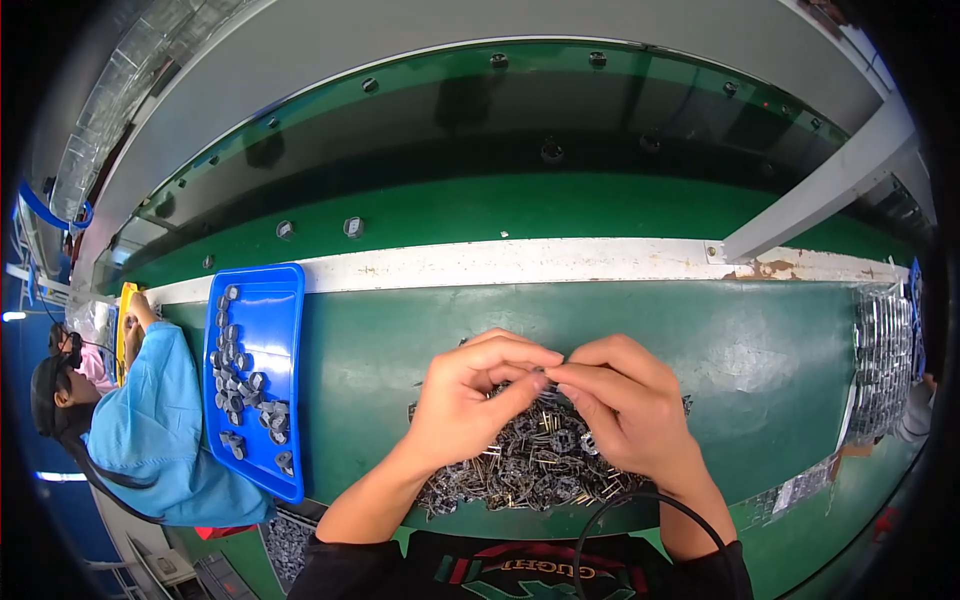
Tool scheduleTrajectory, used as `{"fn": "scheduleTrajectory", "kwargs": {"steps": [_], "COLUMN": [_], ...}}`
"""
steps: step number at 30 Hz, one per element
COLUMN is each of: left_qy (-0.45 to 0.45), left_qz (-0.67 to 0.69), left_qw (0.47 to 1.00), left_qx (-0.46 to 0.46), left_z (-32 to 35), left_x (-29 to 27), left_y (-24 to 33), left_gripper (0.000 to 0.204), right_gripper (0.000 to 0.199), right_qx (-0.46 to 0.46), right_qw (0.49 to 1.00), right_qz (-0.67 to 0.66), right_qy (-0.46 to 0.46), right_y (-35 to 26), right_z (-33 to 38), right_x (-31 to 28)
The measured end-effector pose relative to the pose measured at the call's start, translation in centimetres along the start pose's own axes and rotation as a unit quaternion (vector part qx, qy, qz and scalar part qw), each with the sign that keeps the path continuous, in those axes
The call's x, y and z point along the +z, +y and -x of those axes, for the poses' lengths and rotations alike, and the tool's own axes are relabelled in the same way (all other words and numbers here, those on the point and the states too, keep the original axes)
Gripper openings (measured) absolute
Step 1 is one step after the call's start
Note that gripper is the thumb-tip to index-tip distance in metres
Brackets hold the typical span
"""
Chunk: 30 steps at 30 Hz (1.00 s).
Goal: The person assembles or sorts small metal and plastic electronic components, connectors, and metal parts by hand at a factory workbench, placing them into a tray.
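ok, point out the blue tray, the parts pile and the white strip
Blue tray [274,335]: head view, bare patch of its floor.
Parts pile [525,468]: head view, middle of the exposed heap.
White strip [500,263]: head view, midway along its face.

Left fingers [512,397] and right fingers [598,382] pinch a small piece [541,371] above piled parts [528,468].

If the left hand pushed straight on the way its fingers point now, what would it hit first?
Beyond the small dark part it pinches, mostly hidden, the left hand would likely meet the right hand first; it points rightward at it. Exact depth is unclear.
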<state>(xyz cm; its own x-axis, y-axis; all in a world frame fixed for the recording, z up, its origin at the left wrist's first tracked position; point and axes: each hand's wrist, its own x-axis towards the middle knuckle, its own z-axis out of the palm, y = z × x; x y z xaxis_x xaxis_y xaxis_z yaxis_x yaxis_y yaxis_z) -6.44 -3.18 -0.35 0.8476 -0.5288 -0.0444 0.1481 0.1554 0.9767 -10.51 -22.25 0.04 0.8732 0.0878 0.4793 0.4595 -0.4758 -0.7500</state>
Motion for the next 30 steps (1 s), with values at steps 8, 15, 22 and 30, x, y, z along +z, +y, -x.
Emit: {"fn": "scheduleTrajectory", "kwargs": {"steps": [8,15,22,30], "left_qy": [0.206,0.276,0.223,0.224], "left_qz": [-0.269,-0.397,-0.671,-0.647], "left_qw": [0.938,0.858,0.680,0.715], "left_qx": [0.077,0.170,0.195,0.139], "left_z": [-6.5,-17.8,-19.8,-10.4], "left_x": [-6.4,-13.4,-15.3,-17.8], "left_y": [0.4,-1.8,-3.3,-3.2], "left_gripper": [0.019,0.022,0.033,0.025], "right_gripper": [0.014,0.015,0.014,0.014], "right_qx": [0.068,0.041,0.062,0.007], "right_qw": [0.967,0.953,0.949,0.978], "right_qz": [0.173,0.187,0.099,-0.014], "right_qy": [-0.173,-0.234,-0.293,-0.206], "right_y": [1.6,1.0,3.7,2.2], "right_z": [-0.7,0.3,1.3,0.7], "right_x": [-4.0,-3.2,-2.8,-3.8]}}
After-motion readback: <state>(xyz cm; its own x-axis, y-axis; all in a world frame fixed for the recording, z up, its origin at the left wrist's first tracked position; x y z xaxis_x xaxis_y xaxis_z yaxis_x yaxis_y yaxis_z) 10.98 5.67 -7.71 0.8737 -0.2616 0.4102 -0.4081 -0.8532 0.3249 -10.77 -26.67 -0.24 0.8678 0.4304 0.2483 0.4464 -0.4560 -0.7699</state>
